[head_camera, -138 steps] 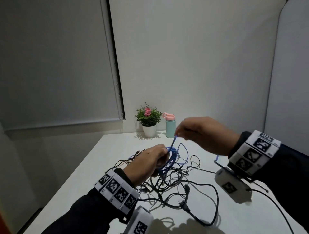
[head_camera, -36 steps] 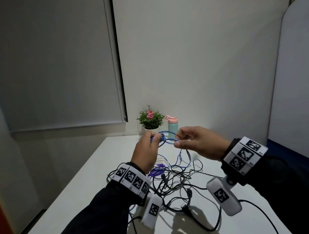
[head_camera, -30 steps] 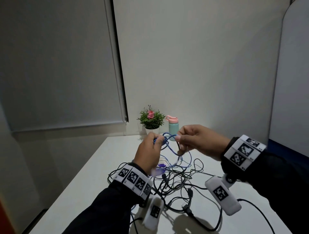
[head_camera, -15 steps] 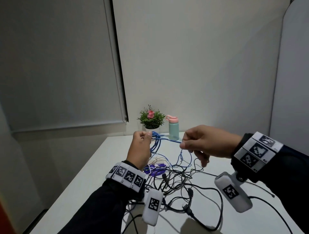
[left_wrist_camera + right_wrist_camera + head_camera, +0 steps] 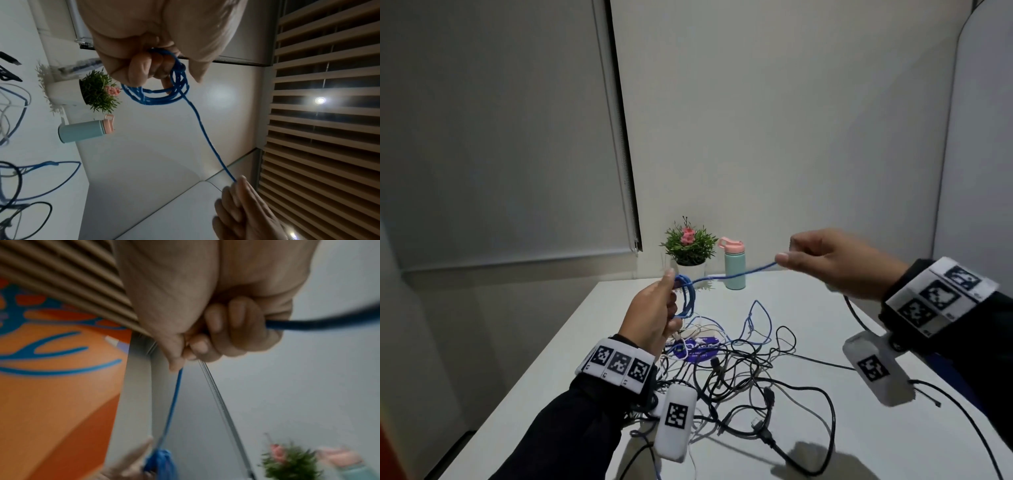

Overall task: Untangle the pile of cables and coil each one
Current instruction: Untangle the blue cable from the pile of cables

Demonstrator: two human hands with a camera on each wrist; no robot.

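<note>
L hand (image 5: 654, 315) grips a small coil of the blue cable (image 5: 736, 273), fingers curled thru the loops, held above the table (image 5: 592, 325) near its far edge. R hand (image 5: 832, 262) pinches the same cable; strand stretched taut btwn them, hands well apart. Tangled cable pile (image 5: 743, 373) lies mid-table w/ potted plant (image 5: 690, 248) & bottle (image 5: 734, 265) at far edge

A white table (image 5: 592, 322) stands against pale walls (image 5: 791, 120). A grey blind (image 5: 500, 137) hangs left; slatted ceiling (image 5: 329, 146) with spotlights (image 5: 320, 100); an orange panel (image 5: 51, 394), perhaps a mural.
</note>
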